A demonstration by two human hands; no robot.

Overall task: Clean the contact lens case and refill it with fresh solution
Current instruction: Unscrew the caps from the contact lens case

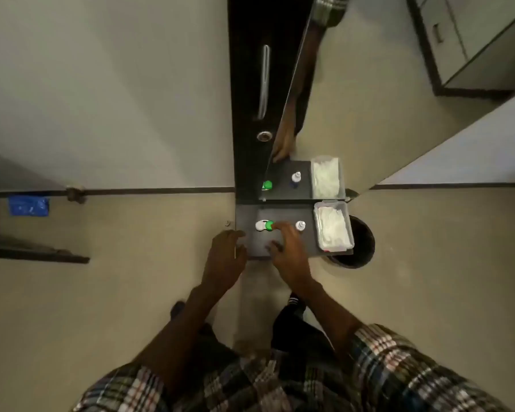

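Just beyond the right hand (289,248), whose loose fingertips reach the green cap, sits the contact lens case (264,225); left hand (225,257) rests open, empty. Uncapping seems next, needing a firm pinch.

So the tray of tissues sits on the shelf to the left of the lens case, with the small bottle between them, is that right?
Not quite: the head view shows the tray to the right of the lens case, not the left. The small bottle does stand between them on the shelf, with the right hand reaching toward the case.
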